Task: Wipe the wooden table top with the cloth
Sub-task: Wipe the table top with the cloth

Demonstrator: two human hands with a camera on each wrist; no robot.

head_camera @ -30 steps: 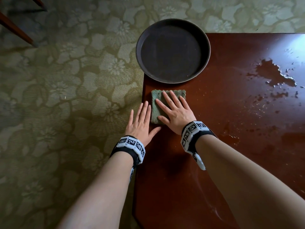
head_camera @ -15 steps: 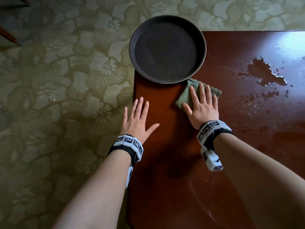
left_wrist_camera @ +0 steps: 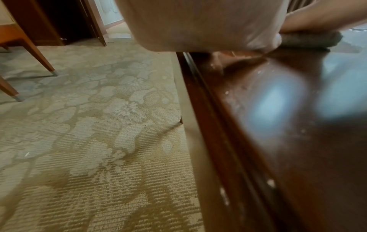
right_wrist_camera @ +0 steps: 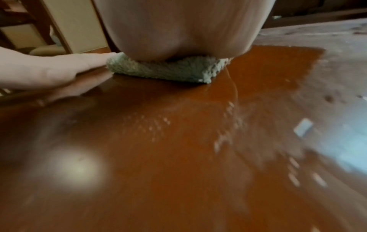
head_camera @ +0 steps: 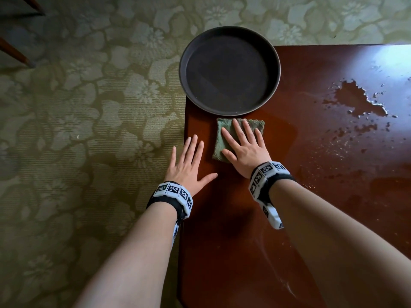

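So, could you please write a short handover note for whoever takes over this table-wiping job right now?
Right hand: flat, fingers straight, pressing the folded green terry cloth onto the glossy dark red-brown wooden table top, just in front of the round dark tray.
Left hand: open, flat at the table's left edge, holding nothing.
Done: the near-left area looks mostly dry, faint streaks only.
Left: the puddle and scattered droplets on the far right are not yet wiped.
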